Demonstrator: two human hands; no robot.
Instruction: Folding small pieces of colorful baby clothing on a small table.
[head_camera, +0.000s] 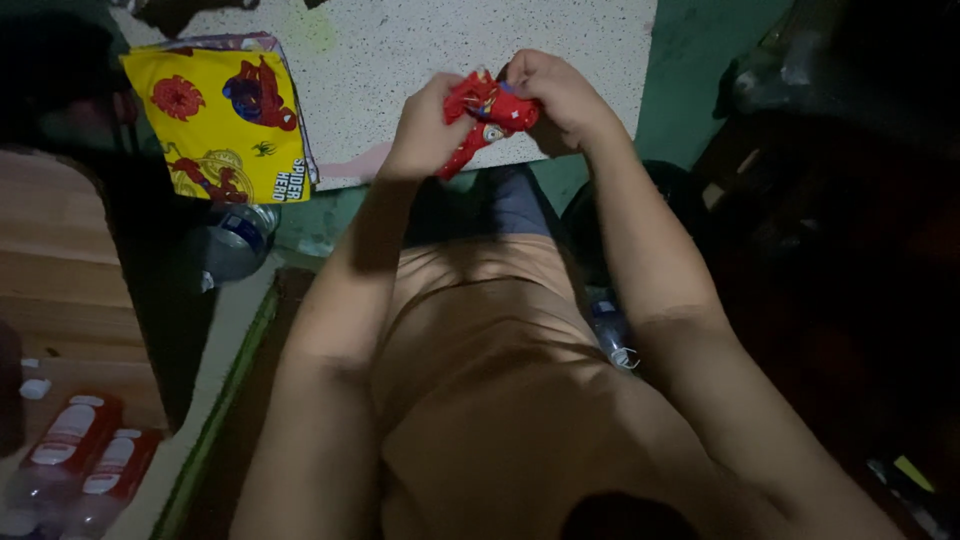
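Both my hands hold a small red piece of cloth or toy-like item (487, 115) with white and blue marks, just over the near edge of a speckled white table (400, 60). My left hand (425, 130) grips its left end, and my right hand (560, 95) closes on its right end. The item is crumpled between the fingers, so its exact shape is hard to tell. A yellow printed cloth (225, 125) with red and blue cartoon figures lies folded at the table's left edge.
A clear plastic bottle (235, 240) lies below the yellow cloth. Another small bottle (612, 335) sits beside my right forearm. Bottles with red labels (85, 455) stand at the lower left near a wooden surface (60, 260). The right side is dark.
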